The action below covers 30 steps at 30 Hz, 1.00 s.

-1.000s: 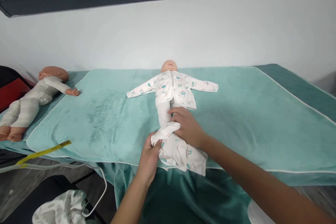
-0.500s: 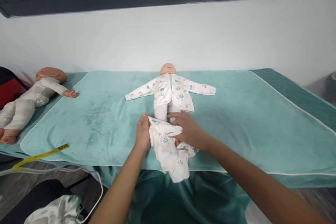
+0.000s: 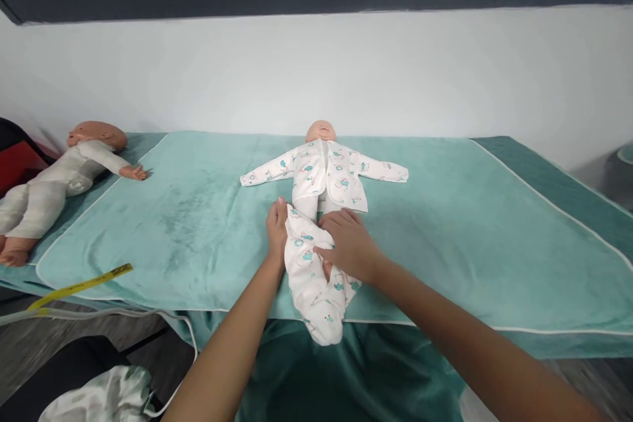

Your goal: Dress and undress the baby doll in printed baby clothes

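A baby doll (image 3: 321, 131) lies on its back on a teal blanket, head toward the wall, in a white printed jacket (image 3: 307, 171) with the sleeves spread. White printed baby trousers (image 3: 312, 297) are partly over its legs, and a bit of bare foot shows between the trouser legs. My left hand (image 3: 277, 229) is closed on the left edge of the trousers' waist. Beside the doll's thigh my right hand (image 3: 350, 244) is closed on the waist's other side, its fingers bent over the cloth. The fingertips of both hands are partly hidden.
A second doll (image 3: 54, 191) in white wrapping lies at the far left by a black and red object (image 3: 20, 161). The teal blanket (image 3: 475, 237) hangs over the front edge. A yellow strip (image 3: 82, 287), a white cable (image 3: 113, 312) and a black chair holding cloth are front left.
My left hand has moved up along the doll's leg, drawing the trousers' left side higher and smoother. My right hand stays by the thigh, shifted slightly left. The view has tilted a little.
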Each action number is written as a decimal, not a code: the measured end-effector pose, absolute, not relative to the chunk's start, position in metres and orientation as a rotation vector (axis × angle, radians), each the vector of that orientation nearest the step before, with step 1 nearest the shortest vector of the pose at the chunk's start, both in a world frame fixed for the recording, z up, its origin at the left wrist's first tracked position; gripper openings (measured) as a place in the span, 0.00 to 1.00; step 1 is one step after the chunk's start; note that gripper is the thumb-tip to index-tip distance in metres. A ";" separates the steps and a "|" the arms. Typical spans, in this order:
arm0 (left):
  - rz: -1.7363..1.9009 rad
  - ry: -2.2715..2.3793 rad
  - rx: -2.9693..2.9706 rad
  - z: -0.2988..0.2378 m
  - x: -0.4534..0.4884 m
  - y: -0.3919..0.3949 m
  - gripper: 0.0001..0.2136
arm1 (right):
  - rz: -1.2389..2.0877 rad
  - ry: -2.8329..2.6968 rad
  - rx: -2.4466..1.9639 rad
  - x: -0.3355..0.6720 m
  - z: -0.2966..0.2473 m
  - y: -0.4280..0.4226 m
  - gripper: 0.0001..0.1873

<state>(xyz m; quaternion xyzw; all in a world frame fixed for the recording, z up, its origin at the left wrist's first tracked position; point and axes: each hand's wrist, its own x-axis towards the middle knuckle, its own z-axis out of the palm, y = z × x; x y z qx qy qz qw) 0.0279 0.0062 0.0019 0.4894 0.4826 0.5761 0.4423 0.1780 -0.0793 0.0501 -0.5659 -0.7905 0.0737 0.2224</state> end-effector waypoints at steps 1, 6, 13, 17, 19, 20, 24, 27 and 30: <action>1.410 1.194 1.224 0.001 0.026 0.004 0.21 | 0.196 -2.172 -1.583 0.176 0.050 -0.078 0.12; 1.335 1.193 1.250 -0.001 0.018 -0.004 0.16 | 0.300 -2.038 -1.534 0.178 0.049 -0.080 0.13; 1.305 1.210 1.268 0.003 0.002 -0.009 0.08 | 0.762 -1.584 -1.432 0.225 0.030 -0.108 0.10; 1.441 1.346 1.472 0.030 -0.008 -0.032 0.08 | 0.965 -1.543 -1.520 0.229 0.021 -0.121 0.08; 1.410 1.311 1.740 0.047 -0.012 -0.050 0.05 | 1.033 -1.587 -1.424 0.224 0.024 -0.123 0.10; 1.348 1.254 1.915 0.053 -0.013 -0.060 0.05 | 1.066 -1.602 -1.378 0.222 0.027 -0.123 0.10; 1.023 0.994 2.507 0.069 -0.012 -0.081 0.12 | 1.118 -1.672 -1.277 0.215 0.037 -0.120 0.07; 0.882 0.971 2.639 0.077 -0.004 -0.078 0.10 | 1.021 -1.750 -1.285 0.212 0.035 -0.119 0.04; 0.743 0.995 2.734 0.088 0.006 -0.067 0.10 | 0.853 -1.731 -1.342 0.208 0.026 -0.119 0.03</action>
